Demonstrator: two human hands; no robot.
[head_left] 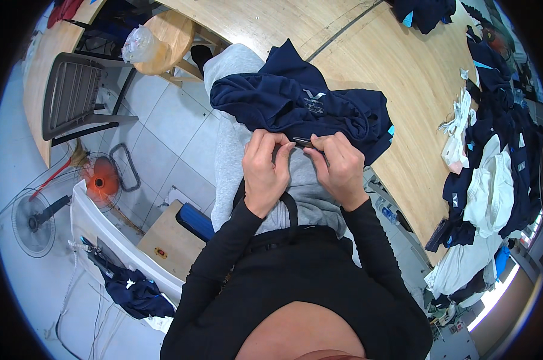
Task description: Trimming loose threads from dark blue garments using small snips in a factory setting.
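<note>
One navy garment (307, 114) lies bunched just beyond my two hands, partly across my lap and partly over the tabletop (406, 114), its near edge at my fingertips and a pale mark facing up. My left hand (269, 165) is drawn narrow, thumb and fingers pinching that near edge. My right hand (337, 165), just beside it, holds one small dark tool (302, 142) between thumb and fingers, its pointed end toward my left fingertips; the exact kind is too small to tell. Under the cloth are my grey trousers (226, 147). At the far side of the tabletop is one bundle of navy cloth (426, 13). Along my right runs a heap of navy and white garments (490, 186), too overlapped to count. To my left are one wooden stool (178, 36) bearing one clear plastic bag (140, 45), one grey chair (72, 96), and two fans, one orange (103, 180) and one pale (31, 231).
</note>
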